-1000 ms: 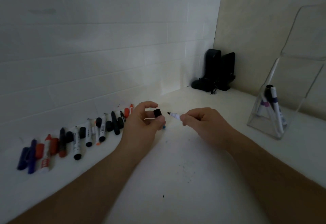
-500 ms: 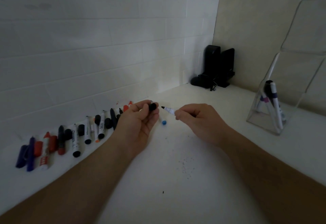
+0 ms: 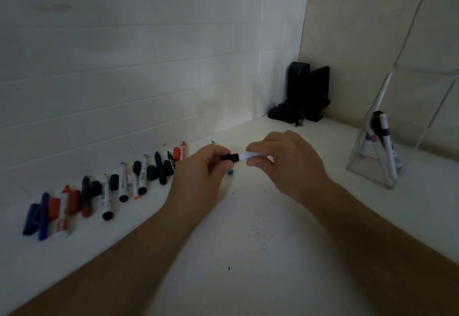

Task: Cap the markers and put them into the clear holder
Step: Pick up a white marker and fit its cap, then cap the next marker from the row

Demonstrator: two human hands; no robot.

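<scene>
We hold a thin white marker in the air above the white table, between our two hands. Our right hand pinches the white barrel with curled fingers, and our left hand pinches the small black cap, which sits on the marker's tip. A small blue cap lies on the table just under the hands. The clear plastic holder stands well apart on the right, with a few capped markers leaning inside it. On the left, a row of loose markers and caps, black, red, blue and white, lies along the white tiled wall.
</scene>
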